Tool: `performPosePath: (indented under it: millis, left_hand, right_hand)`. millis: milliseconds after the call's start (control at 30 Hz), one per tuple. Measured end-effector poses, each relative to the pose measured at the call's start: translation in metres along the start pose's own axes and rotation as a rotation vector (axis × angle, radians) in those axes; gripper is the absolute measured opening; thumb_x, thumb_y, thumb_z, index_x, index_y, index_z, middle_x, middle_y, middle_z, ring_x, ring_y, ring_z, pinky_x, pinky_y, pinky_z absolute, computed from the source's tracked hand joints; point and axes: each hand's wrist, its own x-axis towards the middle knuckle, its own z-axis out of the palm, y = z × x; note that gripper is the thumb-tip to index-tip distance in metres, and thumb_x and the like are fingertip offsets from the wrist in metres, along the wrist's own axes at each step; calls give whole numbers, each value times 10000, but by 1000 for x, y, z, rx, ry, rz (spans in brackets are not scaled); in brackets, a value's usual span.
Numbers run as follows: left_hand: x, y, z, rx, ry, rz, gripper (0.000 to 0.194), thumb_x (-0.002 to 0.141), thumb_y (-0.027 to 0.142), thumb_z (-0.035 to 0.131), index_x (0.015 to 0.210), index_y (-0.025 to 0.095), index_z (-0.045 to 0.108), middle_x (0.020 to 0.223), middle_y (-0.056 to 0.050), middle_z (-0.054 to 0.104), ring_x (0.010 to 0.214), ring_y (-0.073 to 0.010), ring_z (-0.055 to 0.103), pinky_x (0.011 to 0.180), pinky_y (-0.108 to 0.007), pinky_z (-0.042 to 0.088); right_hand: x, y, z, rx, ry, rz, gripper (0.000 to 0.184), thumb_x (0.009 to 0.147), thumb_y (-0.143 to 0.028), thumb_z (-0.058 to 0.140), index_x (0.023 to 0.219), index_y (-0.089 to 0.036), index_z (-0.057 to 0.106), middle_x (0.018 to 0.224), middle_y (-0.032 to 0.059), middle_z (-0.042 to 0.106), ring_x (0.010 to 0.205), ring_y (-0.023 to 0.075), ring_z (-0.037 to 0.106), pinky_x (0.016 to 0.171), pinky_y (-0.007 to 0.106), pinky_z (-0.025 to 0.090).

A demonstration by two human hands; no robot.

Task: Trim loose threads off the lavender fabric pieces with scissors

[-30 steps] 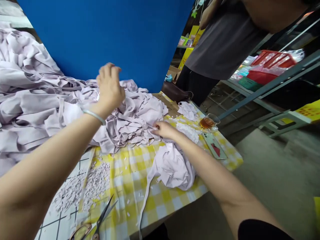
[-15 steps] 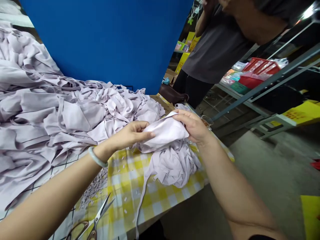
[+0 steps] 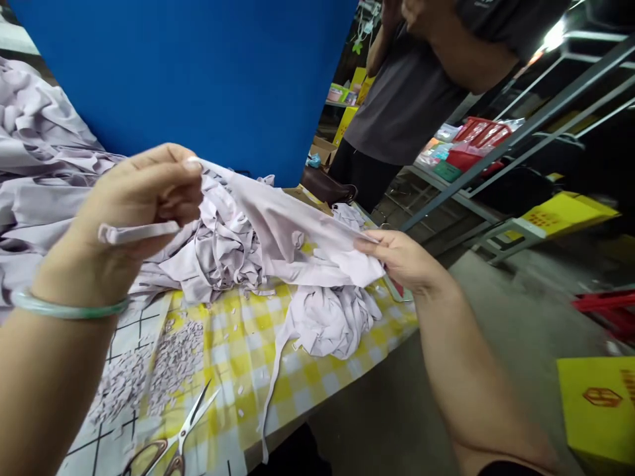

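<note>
Between my hands a pale lilac fabric piece [image 3: 297,225] is stretched above the table. My left hand [image 3: 143,198] is raised at the left and pinches its upper corner; a narrow fabric strip [image 3: 141,233] hangs by that palm. On the right, my right hand [image 3: 401,258] grips the other end between thumb and fingers. Just below the piece lies a bundled lilac cloth [image 3: 332,324], one thin tail trailing over the table's front edge. Open-bladed scissors [image 3: 181,433] rest near the front, beside a scatter of small fabric snippets [image 3: 173,360].
A large heap of lilac fabric [image 3: 40,185] covers the left side, against a blue panel [image 3: 198,79]. A person in a dark shirt [image 3: 397,112] stands across the table. Metal shelving with a red basket [image 3: 479,142] is at the right; a yellow box [image 3: 595,410] is on the floor.
My left hand has moved up and left, pulling the fabric piece out taut from a folded bunch. My right hand still grips its end. The view has shifted slightly.
</note>
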Motion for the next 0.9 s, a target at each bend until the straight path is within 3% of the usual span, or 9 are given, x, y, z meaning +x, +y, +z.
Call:
performPosePath:
  millis: [100, 233, 333, 467, 633, 800, 900]
  left_hand:
    - [21, 2, -8, -86, 112, -72, 331, 812, 175, 715, 633, 204, 439, 528, 59, 236, 422, -52, 195, 411, -189, 121]
    - [40, -34, -10, -171, 168, -165, 327, 744, 175, 771, 662, 189, 455, 530, 61, 418, 410, -26, 230, 396, -179, 151]
    - [41, -59, -1, -176, 175, -202, 224, 773, 141, 701, 677, 165, 501, 580, 25, 540, 414, -29, 288, 391, -167, 203]
    - [30, -68, 8, -167, 127, -251, 167, 812, 104, 598, 666, 141, 525, 587, -7, 581, 386, -27, 330, 368, -159, 223]
    - [8, -78, 3, -123, 1, -364, 136, 804, 153, 647, 700, 140, 561, 537, 20, 552, 357, -23, 334, 362, -136, 253]
    - [-22, -134, 7, -64, -6, -581, 146, 752, 206, 729, 760, 69, 679, 458, 36, 471, 340, -27, 301, 334, -139, 174]
    - [-38, -160, 8, -76, 6, -631, 185, 738, 235, 751, 789, 65, 701, 473, 51, 448, 358, -23, 299, 352, -135, 193]
  right_hand:
    - [2, 7, 2, 45, -15, 18, 379, 666, -512, 858, 825, -183, 759, 795, 45, 748, 732, 198, 683, 664, 291, 527]
    - [24, 36, 0, 84, 268, -22, 411, 618, -484, 849, 878, -179, 756, 773, 22, 745, 683, 185, 666, 614, 279, 510]
    - [34, 52, -3, 111, 352, -59, 375, 657, -477, 791, 904, -201, 735, 799, 8, 753, 720, 188, 679, 631, 274, 516]
    - [20, 45, -11, 148, 389, -38, 325, 654, -406, 795, 912, -217, 736, 817, 15, 770, 769, 209, 717, 641, 276, 544]
    - [5, 35, -33, 180, 369, -4, 388, 666, -387, 799, 1015, -226, 753, 920, 37, 784, 805, 225, 740, 651, 281, 572]
    - [29, 85, -33, -20, 373, 148, 357, 636, -425, 776, 907, -200, 716, 720, 19, 713, 615, 185, 645, 561, 289, 519]
    - [33, 115, -23, -85, 346, 147, 415, 625, -475, 775, 915, -191, 687, 715, 12, 676, 654, 202, 631, 610, 330, 533]
